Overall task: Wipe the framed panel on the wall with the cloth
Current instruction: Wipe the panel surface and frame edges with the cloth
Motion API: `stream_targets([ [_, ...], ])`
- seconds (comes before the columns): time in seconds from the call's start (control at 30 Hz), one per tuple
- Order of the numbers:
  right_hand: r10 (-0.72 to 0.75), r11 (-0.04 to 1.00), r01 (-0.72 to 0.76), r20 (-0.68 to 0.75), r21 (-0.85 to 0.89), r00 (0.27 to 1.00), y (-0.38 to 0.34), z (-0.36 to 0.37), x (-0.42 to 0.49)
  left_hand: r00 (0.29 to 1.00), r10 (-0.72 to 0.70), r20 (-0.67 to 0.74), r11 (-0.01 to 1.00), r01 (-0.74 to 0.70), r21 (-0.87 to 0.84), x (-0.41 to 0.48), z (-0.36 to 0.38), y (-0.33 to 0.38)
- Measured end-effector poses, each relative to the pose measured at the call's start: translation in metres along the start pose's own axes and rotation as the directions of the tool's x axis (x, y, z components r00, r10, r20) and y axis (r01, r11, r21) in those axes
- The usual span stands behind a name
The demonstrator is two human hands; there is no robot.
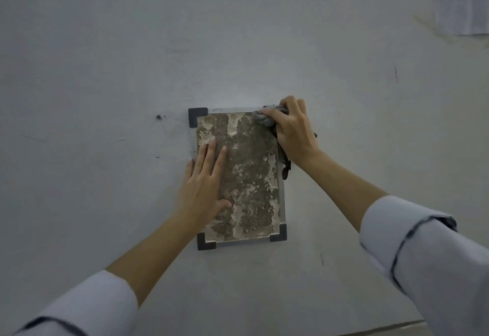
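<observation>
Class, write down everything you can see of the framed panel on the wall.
The upright rectangular framed panel lies flat against the pale grey wall. Its face is mottled brown with pale patches, edged by a thin light rim with dark corner pieces at three visible corners. The left hand rests flat on its left side; the right hand holds a bunched grey cloth against the top right corner.

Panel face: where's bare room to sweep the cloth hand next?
Free: the panel middle and right strip, from the left hand across to the bottom-right cap; also the top band between the top-left cap and the cloth. Crowded: top-right corner under the right hand, and the left edge.
</observation>
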State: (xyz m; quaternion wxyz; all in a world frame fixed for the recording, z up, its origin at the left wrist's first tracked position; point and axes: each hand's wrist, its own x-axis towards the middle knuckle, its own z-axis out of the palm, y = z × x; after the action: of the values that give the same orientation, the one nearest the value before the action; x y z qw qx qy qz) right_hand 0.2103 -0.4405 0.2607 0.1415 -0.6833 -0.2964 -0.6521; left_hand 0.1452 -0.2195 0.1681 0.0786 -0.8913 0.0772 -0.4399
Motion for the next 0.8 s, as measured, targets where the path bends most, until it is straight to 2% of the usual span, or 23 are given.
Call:
stream_targets([
  [0.13, 0.084, 0.996, -0.086, -0.07, -0.024, 0.994, -0.009, 0.016, -0.017, 1.0, 0.019, 0.014, 0.999, -0.019, 0.029, 0.002, 0.002, 0.002],
  [0.3, 0.03, 0.999, -0.03, -0.004, -0.012, 1.0, -0.013, 0.019, -0.067, 1.0, 0.019, 0.006, 1.0, -0.02, 0.012, 0.003, 0.001, 0.003],
  [0.37, 0.024, 0.999, -0.025, 0.015, 0.025, 1.0, -0.008, 0.013, -0.056, 1.0, 0.02, 0.012, 1.0, -0.02, 0.023, 0.002, 0.001, 0.003],
  [0.43, 0.056, 0.998, -0.055, -0.025, 0.039, 0.998, -0.003, 0.008, -0.029, 1.0, 0.021, 0.008, 0.999, -0.021, 0.046, 0.002, 0.0, 0.003],
  [0.6, 0.127, 0.991, -0.131, -0.097, -0.028, 0.987, -0.004, 0.013, 0.014, 1.0, 0.014, -0.009, 0.998, -0.014, 0.069, 0.002, 0.003, 0.001],
  [0.8, 0.156, 0.986, -0.159, -0.059, -0.052, 0.986, -0.011, 0.025, -0.05, 0.999, 0.025, 0.029, 1.0, -0.025, 0.013, 0.003, 0.001, 0.002],
])
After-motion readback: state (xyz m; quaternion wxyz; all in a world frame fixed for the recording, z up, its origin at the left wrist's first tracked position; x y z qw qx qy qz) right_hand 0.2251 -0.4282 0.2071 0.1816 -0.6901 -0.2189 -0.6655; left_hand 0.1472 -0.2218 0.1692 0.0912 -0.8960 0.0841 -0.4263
